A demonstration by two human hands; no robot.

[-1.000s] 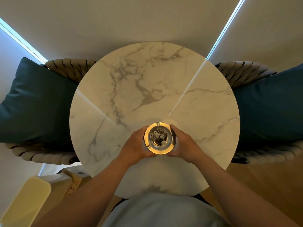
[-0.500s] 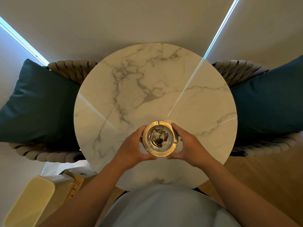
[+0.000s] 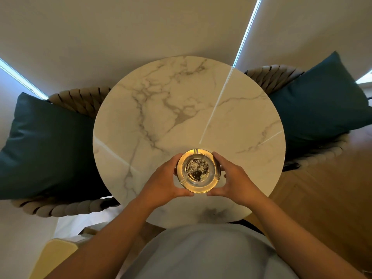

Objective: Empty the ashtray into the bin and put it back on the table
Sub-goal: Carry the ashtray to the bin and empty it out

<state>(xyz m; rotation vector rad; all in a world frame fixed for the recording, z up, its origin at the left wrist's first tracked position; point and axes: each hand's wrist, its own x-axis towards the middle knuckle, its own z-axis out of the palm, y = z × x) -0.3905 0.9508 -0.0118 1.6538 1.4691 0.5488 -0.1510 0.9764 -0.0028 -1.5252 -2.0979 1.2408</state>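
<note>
A round golden ashtray (image 3: 198, 170) with dark ash in its bowl is held over the near part of the round marble table (image 3: 181, 109). My left hand (image 3: 163, 182) cups its left side and my right hand (image 3: 233, 181) cups its right side, fingers curled under and around the rim. Whether the ashtray touches the table or is lifted clear, I cannot tell. A pale yellow bin (image 3: 54, 256) stands on the floor at the lower left, partly behind my left forearm.
Two woven chairs flank the table, each with a dark teal cushion: left cushion (image 3: 44, 146), right cushion (image 3: 320, 101). A beige wall is beyond the table. Wooden floor (image 3: 322, 198) shows at the right. My light shirt fills the bottom middle.
The ashtray looks larger and nearer in my two hands. The view has shifted, with the table sitting slightly higher and to the right, and the bin lower in the frame.
</note>
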